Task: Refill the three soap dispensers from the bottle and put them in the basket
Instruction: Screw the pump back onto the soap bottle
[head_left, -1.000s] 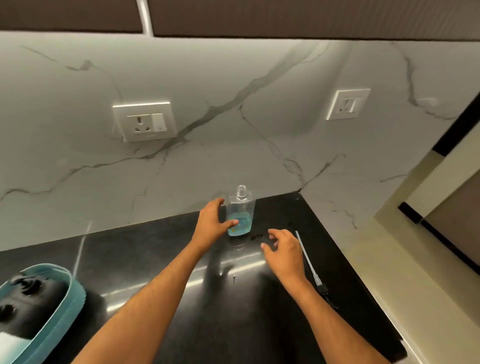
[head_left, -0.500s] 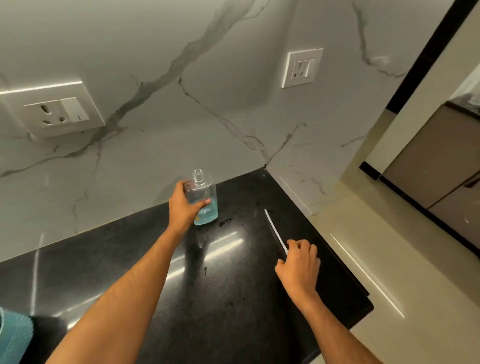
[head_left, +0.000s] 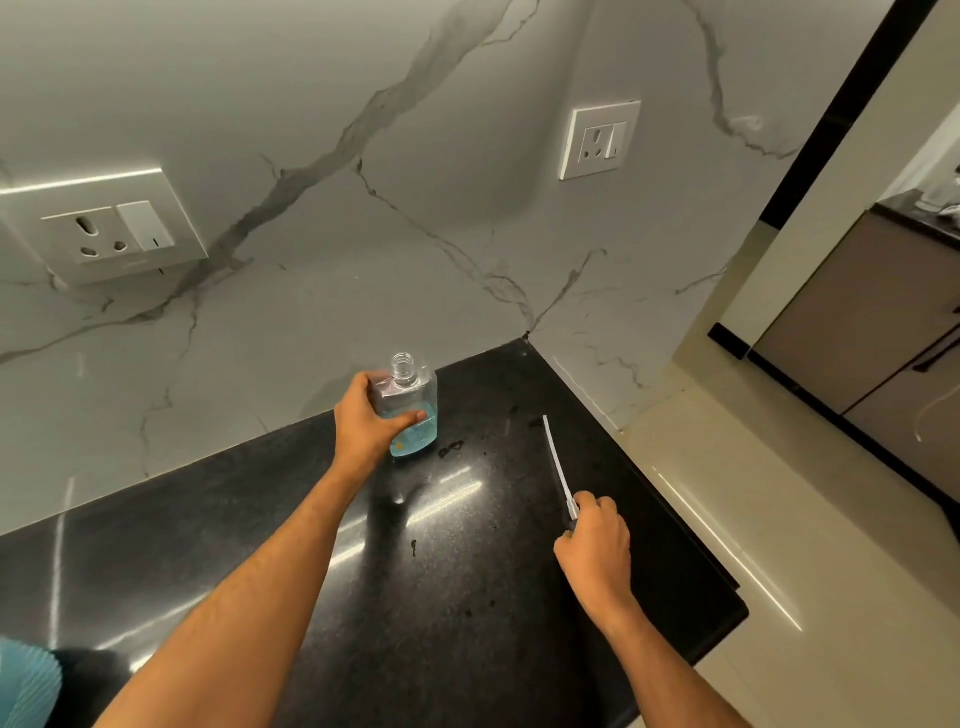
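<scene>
A clear soap dispenser (head_left: 422, 415), cap off and partly full of blue liquid, stands on the black counter (head_left: 467, 571) near the marble wall. My left hand (head_left: 371, 418) grips its body from the left. My right hand (head_left: 595, 545) is curled round the lower end of the pump's white dip tube (head_left: 556, 460), which slants up over the counter; the pump head is hidden in my fist. Only a corner of the teal basket (head_left: 26, 680) shows at the bottom left edge. The refill bottle and the other dispensers are out of view.
The counter ends in a corner at the right, with a drop to the cream floor (head_left: 779, 545). Small dark drips (head_left: 451, 448) lie beside the dispenser. Wall sockets sit at the left (head_left: 111, 231) and right (head_left: 600, 137).
My left hand has closed round the dispenser. My right hand reached the pump tube lying on the counter and lifted its near end. The view has swung right, away from the basket.
</scene>
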